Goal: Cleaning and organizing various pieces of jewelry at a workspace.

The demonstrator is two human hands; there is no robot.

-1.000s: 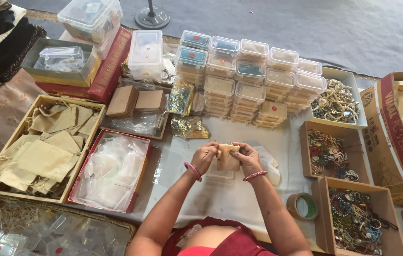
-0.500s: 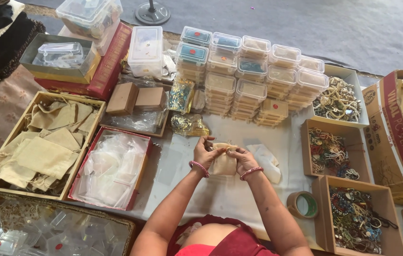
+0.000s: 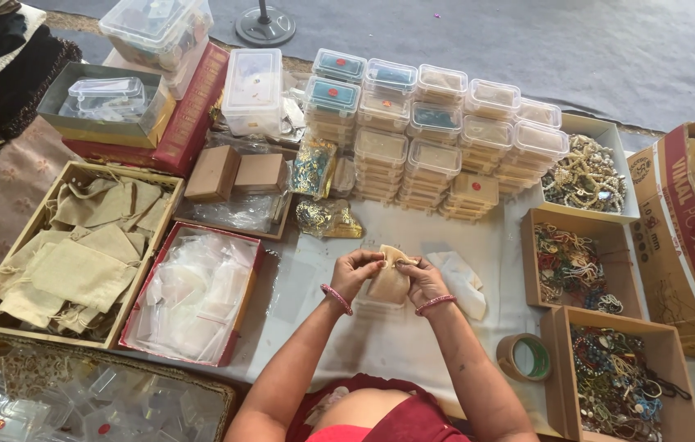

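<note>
At the tabletop's [image 3: 347, 344] near edge, both hands grip 1 small beige pouch [image 3: 388, 282]: left hand [image 3: 355, 270] and right hand [image 3: 422, 278], fingers pinched shut at its mouth. Packing looks midway. Beside lies a white pouch [image 3: 462, 278]; farther off, stacked clear boxes [image 3: 437, 139] look already filled, empty pouches [image 3: 77, 245] remain.

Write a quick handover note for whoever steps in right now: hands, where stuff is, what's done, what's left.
Left hand and right hand both pinch the top of a small beige pouch above the white cloth.
Spare pouches fill the box at left; a flat white bag lies beside the right hand.
Done: pouch picked up, mouth gripped.
Left: whether it is filled or tied cannot be told.
</note>
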